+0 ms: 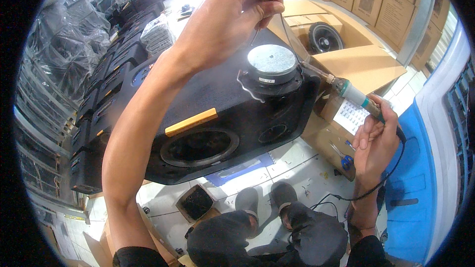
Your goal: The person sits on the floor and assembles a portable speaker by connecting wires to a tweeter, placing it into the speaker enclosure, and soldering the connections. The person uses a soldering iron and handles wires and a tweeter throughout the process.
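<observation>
A round speaker driver [271, 64] lies magnet-up on top of a black speaker cabinet [208, 94], with a loose pale wire [247, 88] curving at its side. Above it, my left hand [225, 20] pinches a thin strand of solder wire [289, 33], which runs down to the driver's right edge. My right hand [377, 141] is closed round the handle of a soldering iron [352, 94]. The iron points up and left, its tip at the driver's right edge beside the solder wire. Whether tip and wire touch is too small to tell.
An open cardboard box [363, 71] behind the iron holds another driver [325, 37]. Blue-handled scissors [346, 162] lie below my right hand, on cardboard. The iron's black cord [366, 197] hangs past my wrist. A yellow strip [191, 121] sits on the cabinet edge; more cabinets [106, 89] stand left.
</observation>
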A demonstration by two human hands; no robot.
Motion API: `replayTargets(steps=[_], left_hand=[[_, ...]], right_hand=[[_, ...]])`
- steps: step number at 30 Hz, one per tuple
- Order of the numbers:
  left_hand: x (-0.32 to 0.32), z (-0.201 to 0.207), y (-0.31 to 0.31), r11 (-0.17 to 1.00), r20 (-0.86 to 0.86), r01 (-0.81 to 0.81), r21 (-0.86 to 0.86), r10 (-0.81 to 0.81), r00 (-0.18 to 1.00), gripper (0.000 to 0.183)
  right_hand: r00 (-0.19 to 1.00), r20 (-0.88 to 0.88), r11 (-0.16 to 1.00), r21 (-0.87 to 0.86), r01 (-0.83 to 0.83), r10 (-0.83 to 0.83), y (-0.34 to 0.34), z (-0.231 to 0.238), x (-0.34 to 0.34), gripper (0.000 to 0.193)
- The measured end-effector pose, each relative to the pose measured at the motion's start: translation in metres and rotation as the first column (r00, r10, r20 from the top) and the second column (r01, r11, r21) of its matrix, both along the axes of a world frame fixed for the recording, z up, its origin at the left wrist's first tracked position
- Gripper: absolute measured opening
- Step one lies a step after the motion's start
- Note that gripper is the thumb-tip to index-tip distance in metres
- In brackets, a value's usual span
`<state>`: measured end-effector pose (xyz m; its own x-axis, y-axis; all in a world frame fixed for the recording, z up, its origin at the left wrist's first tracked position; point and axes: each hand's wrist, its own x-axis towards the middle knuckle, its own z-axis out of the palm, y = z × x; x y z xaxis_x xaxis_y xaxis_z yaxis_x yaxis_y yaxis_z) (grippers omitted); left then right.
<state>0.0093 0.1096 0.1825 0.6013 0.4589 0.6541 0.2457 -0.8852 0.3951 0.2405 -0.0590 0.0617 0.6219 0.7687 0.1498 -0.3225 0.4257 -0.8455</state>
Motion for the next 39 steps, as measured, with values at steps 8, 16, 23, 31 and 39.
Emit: replayTargets(steps=[8, 16, 23, 31, 39], left_hand=[[0.0018, -0.0013, 0.0019, 0.996, -0.021, -0.01, 0.093, 0.012, 1.0, 0.012], [0.0008, -0.001, 0.0003, 0.996, -0.021, -0.015, 0.084, 0.017, 1.0, 0.011], [-0.0026, 0.0005, 0.0056, 0.997, 0.08, -0.038, 0.061, 0.033, 0.996, 0.013], [-0.0044, 0.0005, 0.0069, 0.998, 0.098, -0.052, 0.041, 0.048, 0.994, 0.013], [-0.005, 0.0005, 0.0078, 0.999, 0.103, -0.046, 0.025, 0.043, 0.994, 0.014]], right_hand=[[1.0, 0.0, 1.0, -0.017, 0.001, -0.001, 0.0003, 0.0004, -0.0001, 0.045], [1.0, 0.013, 0.999, -0.031, 0.009, -0.008, -0.0002, 0.0014, 0.0, 0.046], [1.0, 0.01, 1.0, -0.01, 0.009, -0.008, 0.0008, 0.0, 0.0007, 0.045], [1.0, 0.003, 1.0, -0.016, 0.008, -0.008, 0.0005, 0.0007, 0.0002, 0.044], [0.999, 0.014, 0.999, -0.02, 0.032, -0.032, 0.0006, 0.001, -0.0003, 0.044]])
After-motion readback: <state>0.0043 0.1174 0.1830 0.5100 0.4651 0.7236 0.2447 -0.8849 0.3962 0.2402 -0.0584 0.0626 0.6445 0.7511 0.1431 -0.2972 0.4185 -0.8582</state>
